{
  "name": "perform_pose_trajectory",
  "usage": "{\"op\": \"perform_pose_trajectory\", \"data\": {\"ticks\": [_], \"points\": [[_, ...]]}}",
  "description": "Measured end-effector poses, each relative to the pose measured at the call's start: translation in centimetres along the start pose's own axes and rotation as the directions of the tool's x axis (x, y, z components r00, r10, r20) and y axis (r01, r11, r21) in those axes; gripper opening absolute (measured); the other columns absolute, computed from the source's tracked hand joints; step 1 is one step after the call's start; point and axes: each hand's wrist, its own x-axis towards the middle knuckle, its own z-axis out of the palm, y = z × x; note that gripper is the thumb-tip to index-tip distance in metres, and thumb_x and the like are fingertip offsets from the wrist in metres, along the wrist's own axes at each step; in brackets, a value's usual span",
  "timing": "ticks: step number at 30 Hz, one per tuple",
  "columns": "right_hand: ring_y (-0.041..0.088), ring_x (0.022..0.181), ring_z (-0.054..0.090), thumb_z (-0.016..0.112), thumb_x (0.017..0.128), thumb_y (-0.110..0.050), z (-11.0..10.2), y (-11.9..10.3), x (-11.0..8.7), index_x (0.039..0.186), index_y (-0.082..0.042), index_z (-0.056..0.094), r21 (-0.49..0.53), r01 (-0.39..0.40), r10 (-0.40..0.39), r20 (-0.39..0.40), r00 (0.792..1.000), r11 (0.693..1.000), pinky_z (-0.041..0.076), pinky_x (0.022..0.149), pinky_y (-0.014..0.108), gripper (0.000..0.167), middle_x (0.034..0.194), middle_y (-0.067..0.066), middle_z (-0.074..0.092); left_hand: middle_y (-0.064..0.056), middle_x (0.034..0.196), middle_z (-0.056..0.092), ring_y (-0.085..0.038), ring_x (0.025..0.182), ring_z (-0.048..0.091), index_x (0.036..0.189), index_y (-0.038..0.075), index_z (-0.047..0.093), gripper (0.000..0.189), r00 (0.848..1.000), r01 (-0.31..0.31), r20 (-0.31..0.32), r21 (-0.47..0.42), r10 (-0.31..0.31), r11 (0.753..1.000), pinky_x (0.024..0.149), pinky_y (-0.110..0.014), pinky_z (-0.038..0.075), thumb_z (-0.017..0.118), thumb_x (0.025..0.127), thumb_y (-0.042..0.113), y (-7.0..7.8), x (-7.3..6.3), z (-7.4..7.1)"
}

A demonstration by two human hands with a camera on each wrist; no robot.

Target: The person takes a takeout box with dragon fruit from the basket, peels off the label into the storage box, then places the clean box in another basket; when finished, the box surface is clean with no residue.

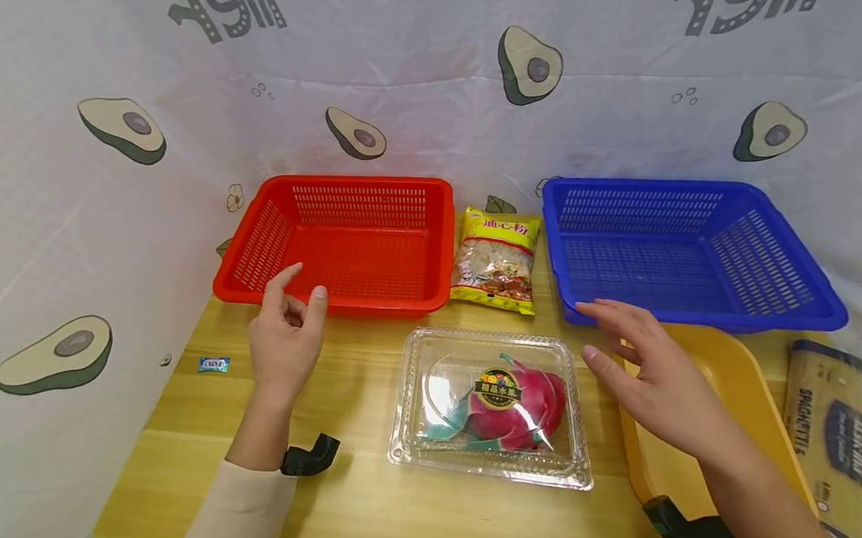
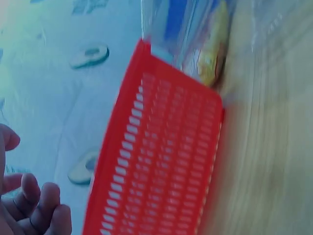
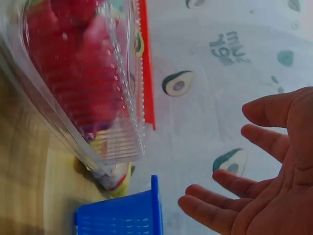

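Note:
A clear plastic clamshell box (image 1: pixel 414 382) lies on the wooden table between my hands. Through its lid, with a round fruit label, shows a pinkish-red fruit with green tips, like a dragon fruit (image 1: pixel 552 397). My left hand (image 1: pixel 284 347) hovers before the front of the red basket (image 1: pixel 371 302), holding nothing; thumb and index finger extend while the other fingers bend loosely. Its fingers also show in the left wrist view. Just right of the box, my right hand (image 1: pixel 652 378) hangs with spread, relaxed fingers and nothing in them, near the blue basket (image 1: pixel 692 315) and above the yellow tray (image 1: pixel 733 366).
Between the two baskets leans a yellow bag of pasta (image 1: pixel 497 260). A small blue wrapped candy (image 1: pixel 213 364) lies left of my left hand. At the right edge rests a spaghetti pack (image 1: pixel 825 428), next to the yellow tray. An avocado-print cloth (image 1: pixel 427 57) hangs behind the table.

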Motion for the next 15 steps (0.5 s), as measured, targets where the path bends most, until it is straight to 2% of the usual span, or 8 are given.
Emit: {"op": "perform_pose_trajectory", "data": {"ticks": [2, 4, 6, 9, 12, 13, 15], "points": [[0.043, 0.133, 0.049, 0.065, 0.1, -0.016, -0.2, -0.4, 0.7, 0.147, -0.019, 0.054, -0.052, 0.041, -0.04, 0.012, 0.999, 0.998, 0.046, 0.097, 0.067, 0.048, 0.15, 0.016, 0.047, -0.003, 0.068, 0.057, -0.012, 0.057, 0.052, 0.137, 0.011, 0.06, 0.042, 0.989, -0.134, 0.057, -0.035, 0.136, 0.99, 0.056, -0.019, 0.046, 0.069, 0.097, 0.021, 0.8, -0.4, 0.1], [0.042, 0.131, 0.051, 0.066, 0.099, -0.015, -0.2, -0.7, 1.4, 0.145, -0.018, 0.057, -0.097, 0.098, -0.095, 0.028, 0.995, 0.991, 0.048, 0.096, 0.068, 0.047, 0.147, 0.014, 0.051, -0.004, 0.072, 0.06, -0.011, 0.062, 0.056, 0.132, 0.008, 0.064, 0.039, 0.962, -0.236, 0.125, -0.077, 0.245, 0.969, 0.06, -0.019, 0.052, 0.071, 0.094, 0.015, 1.5, -0.9, 0.4], [0.039, 0.129, 0.054, 0.068, 0.098, -0.015, -0.1, -0.9, 2.2, 0.141, -0.018, 0.06, -0.124, 0.152, -0.147, 0.049, 0.988, 0.981, 0.049, 0.096, 0.066, 0.045, 0.142, 0.011, 0.056, -0.005, 0.08, 0.064, -0.012, 0.072, 0.061, 0.129, 0.007, 0.066, 0.037, 0.929, -0.284, 0.214, -0.116, 0.303, 0.952, 0.065, -0.025, 0.058, 0.072, 0.092, 0.012, 2.2, -1.5, 0.7], [0.034, 0.127, 0.058, 0.07, 0.096, -0.014, 0.2, -1.0, 3.3, 0.135, -0.02, 0.065, -0.148, 0.227, -0.215, 0.095, 0.972, 0.962, 0.05, 0.098, 0.062, 0.04, 0.136, 0.006, 0.062, -0.006, 0.099, 0.066, -0.016, 0.093, 0.063, 0.128, 0.01, 0.067, 0.038, 0.87, -0.299, 0.369, -0.132, 0.327, 0.945, 0.078, -0.035, 0.059, 0.073, 0.092, 0.016, 2.8, -2.5, 1.3], [0.03, 0.122, 0.063, 0.072, 0.094, -0.013, 0.9, -0.8, 4.3, 0.129, -0.02, 0.068, -0.156, 0.299, -0.275, 0.155, 0.949, 0.942, 0.054, 0.097, 0.056, 0.037, 0.13, 0.002, 0.066, -0.004, 0.117, 0.064, -0.019, 0.113, 0.058, 0.131, 0.016, 0.065, 0.041, 0.816, -0.277, 0.495, -0.116, 0.297, 0.954, 0.093, -0.045, 0.054, 0.074, 0.092, 0.024, 3.0, -3.4, 2.0], [0.028, 0.12, 0.064, 0.073, 0.093, -0.013, 1.2, -0.8, 4.6, 0.128, -0.021, 0.069, -0.158, 0.321, -0.293, 0.18, 0.939, 0.934, 0.055, 0.096, 0.054, 0.036, 0.129, 0.001, 0.067, -0.002, 0.122, 0.062, -0.02, 0.119, 0.056, 0.132, 0.018, 0.064, 0.042, 0.804, -0.266, 0.521, -0.114, 0.285, 0.957, 0.097, -0.047, 0.052, 0.074, 0.092, 0.026, 3.0, -3.7, 2.3], [0.026, 0.118, 0.066, 0.074, 0.093, -0.015, 1.8, -0.6, 5.1, 0.127, -0.022, 0.07, -0.151, 0.354, -0.315, 0.228, 0.921, 0.923, 0.057, 0.093, 0.05, 0.035, 0.128, 0.0, 0.067, -0.001, 0.129, 0.059, -0.021, 0.127, 0.05, 0.134, 0.021, 0.063, 0.044, 0.794, -0.227, 0.554, -0.115, 0.252, 0.967, 0.102, -0.053, 0.048, 0.074, 0.092, 0.03, 2.8, -4.4, 3.0]]}}
